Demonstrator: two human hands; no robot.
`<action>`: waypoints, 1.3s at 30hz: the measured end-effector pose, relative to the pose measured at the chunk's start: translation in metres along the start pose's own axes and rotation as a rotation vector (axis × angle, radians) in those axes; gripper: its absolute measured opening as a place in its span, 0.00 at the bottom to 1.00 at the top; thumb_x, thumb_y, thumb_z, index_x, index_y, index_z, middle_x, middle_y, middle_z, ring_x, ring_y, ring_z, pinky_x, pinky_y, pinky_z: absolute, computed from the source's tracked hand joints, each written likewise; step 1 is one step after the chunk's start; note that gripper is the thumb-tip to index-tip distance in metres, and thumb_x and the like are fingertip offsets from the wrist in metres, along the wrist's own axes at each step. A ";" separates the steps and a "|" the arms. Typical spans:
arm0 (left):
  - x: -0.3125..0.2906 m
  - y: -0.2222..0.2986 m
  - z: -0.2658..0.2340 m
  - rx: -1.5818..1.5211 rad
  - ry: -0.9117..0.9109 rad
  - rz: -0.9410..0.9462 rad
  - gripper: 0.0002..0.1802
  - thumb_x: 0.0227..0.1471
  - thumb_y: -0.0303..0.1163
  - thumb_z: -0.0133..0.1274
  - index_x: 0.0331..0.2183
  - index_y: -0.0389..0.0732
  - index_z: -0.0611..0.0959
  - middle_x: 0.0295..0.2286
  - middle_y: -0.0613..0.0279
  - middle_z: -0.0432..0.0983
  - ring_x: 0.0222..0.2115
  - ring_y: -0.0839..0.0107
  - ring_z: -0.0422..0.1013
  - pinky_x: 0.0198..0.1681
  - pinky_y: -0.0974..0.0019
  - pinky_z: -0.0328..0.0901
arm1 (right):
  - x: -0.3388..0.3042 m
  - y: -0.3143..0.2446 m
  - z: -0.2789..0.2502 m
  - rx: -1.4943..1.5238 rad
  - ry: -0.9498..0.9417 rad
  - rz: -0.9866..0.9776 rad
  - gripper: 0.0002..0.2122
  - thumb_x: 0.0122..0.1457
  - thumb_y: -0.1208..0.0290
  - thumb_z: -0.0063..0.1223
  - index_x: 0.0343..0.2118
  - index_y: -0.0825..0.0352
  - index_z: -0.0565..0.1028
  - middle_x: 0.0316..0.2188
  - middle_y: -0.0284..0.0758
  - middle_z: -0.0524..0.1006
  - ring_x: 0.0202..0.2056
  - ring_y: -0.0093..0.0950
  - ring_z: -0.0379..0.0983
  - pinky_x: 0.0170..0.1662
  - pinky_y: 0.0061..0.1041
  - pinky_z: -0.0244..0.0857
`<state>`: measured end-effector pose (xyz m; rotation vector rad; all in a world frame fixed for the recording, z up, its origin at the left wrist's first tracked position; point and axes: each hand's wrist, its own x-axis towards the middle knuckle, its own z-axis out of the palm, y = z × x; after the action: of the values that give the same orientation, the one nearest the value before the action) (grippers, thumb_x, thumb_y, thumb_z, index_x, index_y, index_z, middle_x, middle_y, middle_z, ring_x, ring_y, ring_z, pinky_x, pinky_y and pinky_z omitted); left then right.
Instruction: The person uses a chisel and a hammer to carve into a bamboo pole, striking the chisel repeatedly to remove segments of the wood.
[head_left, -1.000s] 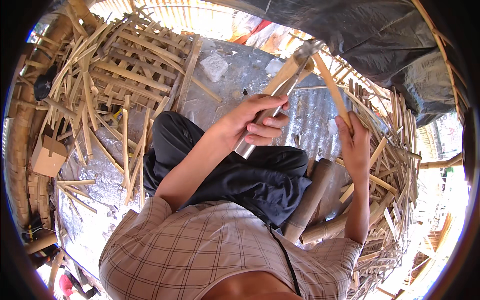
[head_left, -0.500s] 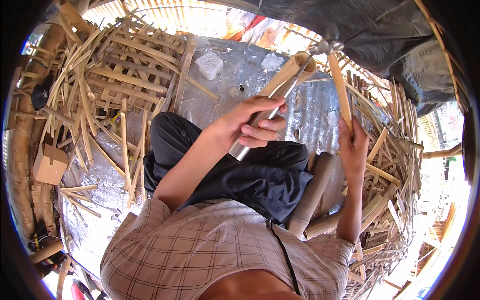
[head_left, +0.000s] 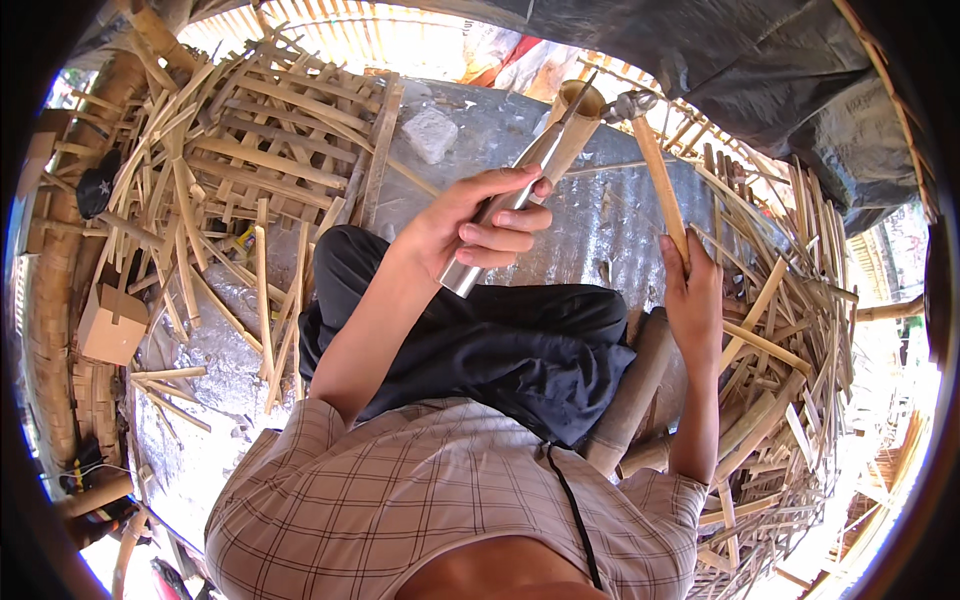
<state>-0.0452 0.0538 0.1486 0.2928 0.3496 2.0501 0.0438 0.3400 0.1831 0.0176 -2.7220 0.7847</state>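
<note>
My left hand [head_left: 490,222] is closed round the thick silver handle of a narrow pointed metal tool [head_left: 463,274], which slants away up and to the right. Its tip crosses the open mouth of a bamboo tube [head_left: 574,146]. The tube's lower part is hidden behind the tool and my hand, so I cannot tell what supports it. On the right, my right hand [head_left: 692,295] grips a hammer [head_left: 659,183] low on its wooden handle. The metal hammer head is close beside the tube's rim; whether they touch I cannot tell.
A woven bamboo panel [head_left: 285,150] and loose strips lie at the left. More split bamboo [head_left: 800,300] is heaped at the right. Thick bamboo pieces [head_left: 640,385] lie beside my right knee. A pale block [head_left: 430,135] rests on the grey sheet ahead; a cardboard box [head_left: 112,325] is far left.
The tool and bamboo tube have shifted left with my left hand. The hammer head has moved left and slightly down, nearer the tube's mouth. Both grips stay closed.
</note>
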 end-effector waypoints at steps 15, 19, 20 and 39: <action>-0.013 0.018 -0.009 -0.093 -0.067 -0.039 0.14 0.71 0.39 0.36 0.37 0.38 0.65 0.19 0.70 0.59 0.08 0.88 0.53 0.03 0.83 0.51 | 0.008 -0.024 -0.006 -0.113 -0.060 0.036 0.15 0.69 0.63 0.49 0.43 0.74 0.71 0.22 0.57 0.73 0.29 0.60 0.70 0.29 0.51 0.60; -0.024 0.014 -0.003 -0.014 -0.086 -0.065 0.15 0.69 0.40 0.41 0.35 0.38 0.69 0.17 0.71 0.57 0.06 0.89 0.50 0.02 0.82 0.49 | 0.010 -0.024 -0.002 -0.160 -0.038 0.038 0.17 0.69 0.61 0.48 0.45 0.74 0.72 0.23 0.57 0.74 0.29 0.60 0.71 0.30 0.51 0.61; -0.024 0.011 0.003 0.015 -0.098 -0.065 0.15 0.69 0.40 0.41 0.35 0.38 0.69 0.16 0.71 0.57 0.06 0.89 0.50 0.02 0.82 0.49 | 0.011 -0.023 -0.001 -0.176 -0.025 0.033 0.17 0.69 0.61 0.48 0.45 0.74 0.72 0.23 0.56 0.74 0.29 0.60 0.71 0.30 0.51 0.62; -0.019 0.017 -0.005 0.067 0.046 -0.060 0.14 0.70 0.42 0.37 0.37 0.40 0.64 0.17 0.72 0.57 0.07 0.90 0.50 0.02 0.83 0.50 | 0.013 -0.020 0.000 -0.049 -0.127 0.074 0.14 0.68 0.63 0.50 0.43 0.72 0.72 0.28 0.56 0.74 0.32 0.58 0.68 0.36 0.51 0.60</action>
<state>-0.0516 0.0285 0.1495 0.2728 0.4504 1.9918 0.0332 0.3236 0.1976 -0.0461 -2.8761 0.7616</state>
